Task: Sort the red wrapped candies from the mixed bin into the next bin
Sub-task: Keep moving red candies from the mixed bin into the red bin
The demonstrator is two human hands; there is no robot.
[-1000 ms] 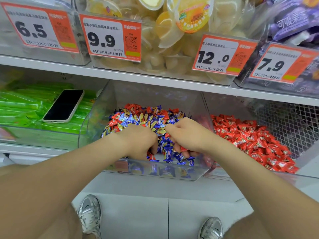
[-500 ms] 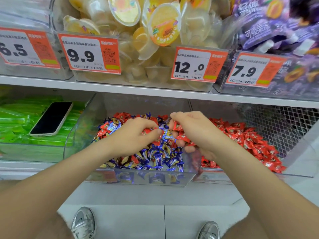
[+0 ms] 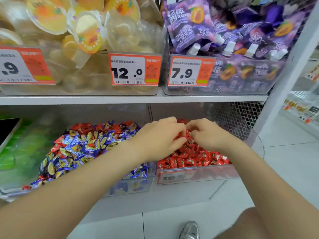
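Red wrapped candies [image 3: 189, 157] fill the next bin [image 3: 198, 176], which sits at 3 o'clock of the mixed bin [image 3: 131, 187]. Both your hands are over the red heap, toward its 12 o'clock end.

Left hand [image 3: 160, 137]: fingers curled, thumb and fingertips pinching red wrappers.
Right hand [image 3: 208, 135]: fingers curled down onto the heap. Cannot tell whether this grip holds a candy or has let go.

Risks (judgement):
- If you release close to the shared wall at the next bin's 9 o'clock, a piece may tumble back into the mixed bin.
- Your palms are hidden, so a blue wrapped candy [image 3: 86, 149] caught inside would spoil the sort.
- The heap stands high at the 6 o'clock lip, and a hard drop could push pieces onto the floor.

Change from 0.5 s ago: both hands were over the mixed bin, pinching red pieces. They have now crossed to 3 o'clock. Some reds remain along the mixed bin's 12 o'clock edge.
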